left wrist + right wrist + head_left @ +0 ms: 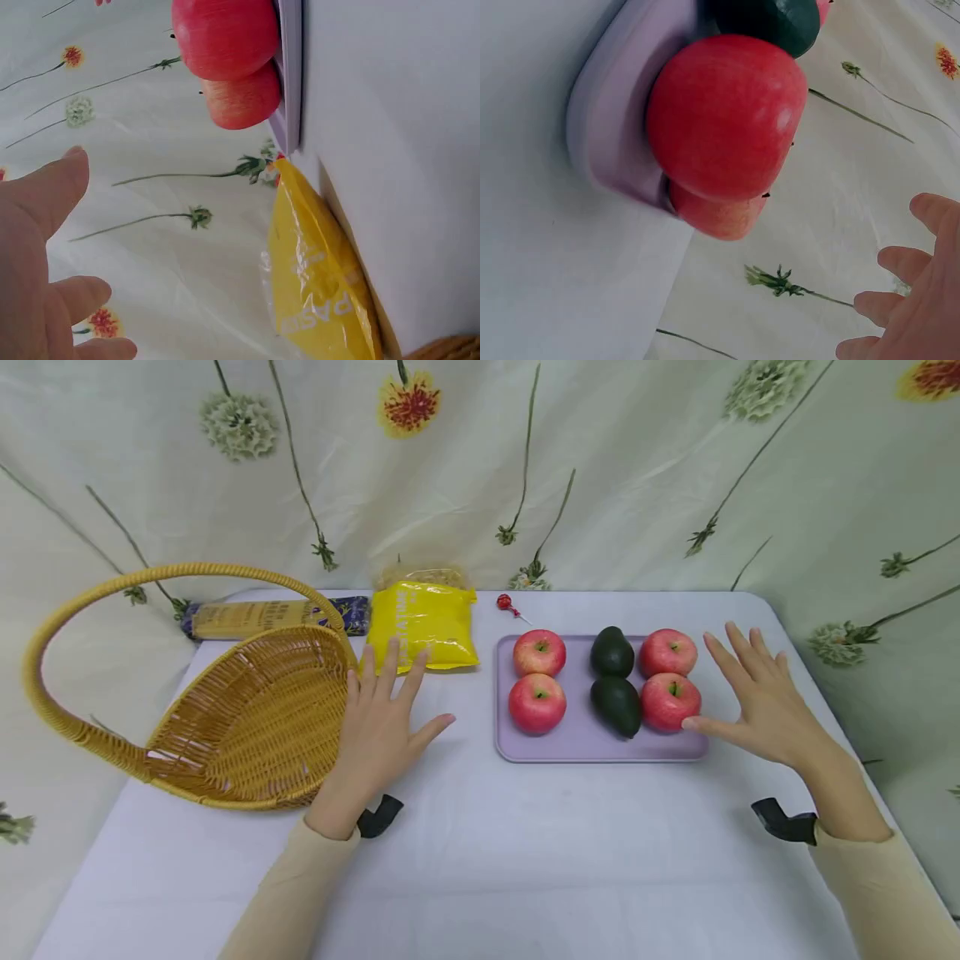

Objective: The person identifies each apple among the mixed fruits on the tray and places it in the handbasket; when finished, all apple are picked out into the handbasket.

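Observation:
My left hand (381, 727) is spread with straight fingers and holds nothing, between the wicker basket (277, 718) and the tray. Its fingertips overlap the lower edge of the yellow pasta bag (431, 622) in the head view; contact cannot be told. Spread likewise and holding nothing, my right hand (772, 710) is beside the right end of the lilac tray (570, 748). On that tray lie red apples (536, 703) in pairs at left and right, with two dark green avocados (617, 706) between them. The right wrist view shows an apple (724, 120) near the right hand.
A red-wrapped lollipop (505, 602) lies behind the tray. Behind the basket is a long blue and yellow packet (262, 618). The basket's tall handle (45, 668) arches up at the left. A flowered cloth (450, 485) hangs behind the white table (525, 860).

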`<state>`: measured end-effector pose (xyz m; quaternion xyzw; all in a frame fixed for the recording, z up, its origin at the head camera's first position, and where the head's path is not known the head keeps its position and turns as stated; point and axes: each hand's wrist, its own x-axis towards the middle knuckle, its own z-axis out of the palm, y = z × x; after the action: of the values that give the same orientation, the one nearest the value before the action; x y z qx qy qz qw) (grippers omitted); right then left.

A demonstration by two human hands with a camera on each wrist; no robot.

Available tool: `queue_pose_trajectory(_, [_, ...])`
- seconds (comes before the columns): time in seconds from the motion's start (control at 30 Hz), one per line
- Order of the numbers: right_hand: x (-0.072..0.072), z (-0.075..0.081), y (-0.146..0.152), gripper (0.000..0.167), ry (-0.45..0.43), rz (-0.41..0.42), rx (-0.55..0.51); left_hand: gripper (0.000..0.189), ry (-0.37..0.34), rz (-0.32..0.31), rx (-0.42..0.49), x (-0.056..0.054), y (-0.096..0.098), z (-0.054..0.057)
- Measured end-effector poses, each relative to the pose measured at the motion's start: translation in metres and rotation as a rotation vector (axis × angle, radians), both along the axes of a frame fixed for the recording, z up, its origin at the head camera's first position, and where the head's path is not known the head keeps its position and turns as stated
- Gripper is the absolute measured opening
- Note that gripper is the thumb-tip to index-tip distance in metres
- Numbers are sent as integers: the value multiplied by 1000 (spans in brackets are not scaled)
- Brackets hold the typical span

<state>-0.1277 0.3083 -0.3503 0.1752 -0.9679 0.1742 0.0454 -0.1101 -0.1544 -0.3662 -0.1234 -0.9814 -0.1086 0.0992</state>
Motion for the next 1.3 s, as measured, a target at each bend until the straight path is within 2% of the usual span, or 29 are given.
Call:
queue_pose_trajectory(0.13, [1,1,-14,107,41,17,-64,81,182,-36,88,17,-19,4])
queue_pose_trajectory(0.27, [2,0,-27,107,73,40,-110,78,386,-22,190,33,-41,11])
queue_pose_trajectory(0.37, [2,-1,-35,107,90,62,-141,74,526,17,245,44,-59,20])
queue_pose_trajectory(0.47, [2,-2,-41,108,97,82,-155,73,637,64,307,56,-76,30])
queue_pose_trajectory(0.67, [1,-4,-48,111,91,106,-157,70,765,198,394,78,-108,45])
queue_pose_trajectory(0.8, [0,-5,-51,110,85,116,-163,75,773,319,395,90,-130,48])
queue_pose_trajectory(0.97, [0,-8,-52,110,81,111,-164,90,677,470,364,97,-155,44])
queue_pose_trajectory(1.17, [-1,-10,-54,109,83,115,-165,92,571,577,368,92,-180,34])
queue_pose_trajectory(1.3, [-1,-10,-56,108,89,123,-174,84,496,658,470,85,-193,23])
